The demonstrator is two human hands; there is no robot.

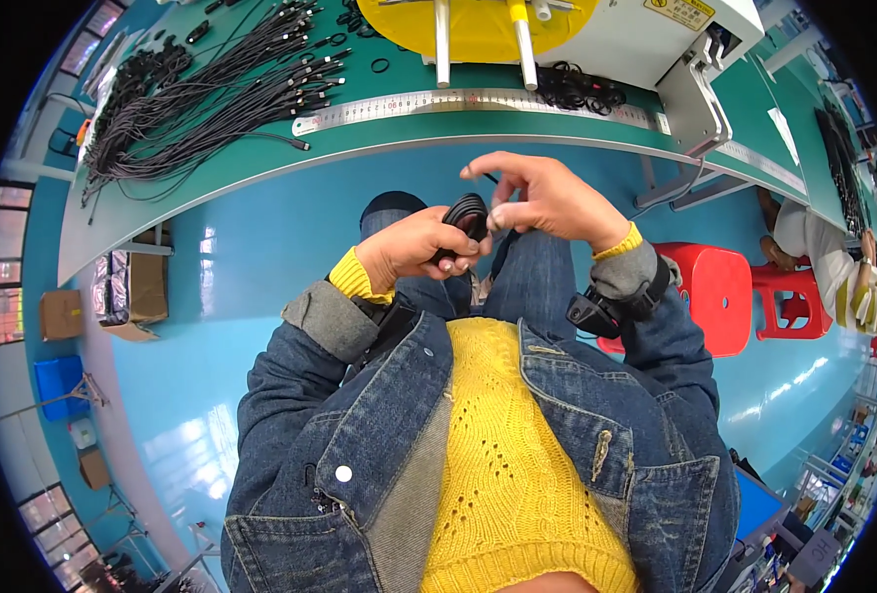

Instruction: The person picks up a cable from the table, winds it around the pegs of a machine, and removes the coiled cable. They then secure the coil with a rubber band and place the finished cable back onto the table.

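Note:
A small coil of black cable (468,214) is held in my left hand (420,244), in front of my knees and just off the table's near edge. The fingers of that hand are closed round the coil's lower part. My right hand (557,203) hovers at the coil's right side, its index finger and thumb apart and curved. The thumb tip is close to the coil; whether it touches, I cannot tell. A short dark strand (491,178) shows by the right index finger, and its other end is hidden.
On the green table (250,163) lie many loose black cables (211,109), a steel ruler (399,111) and a pile of black ties (579,89). A machine with a yellow disc (478,30) stands behind. Red stools (720,296) and a seated person (819,247) are at right, cardboard boxes (142,292) at left.

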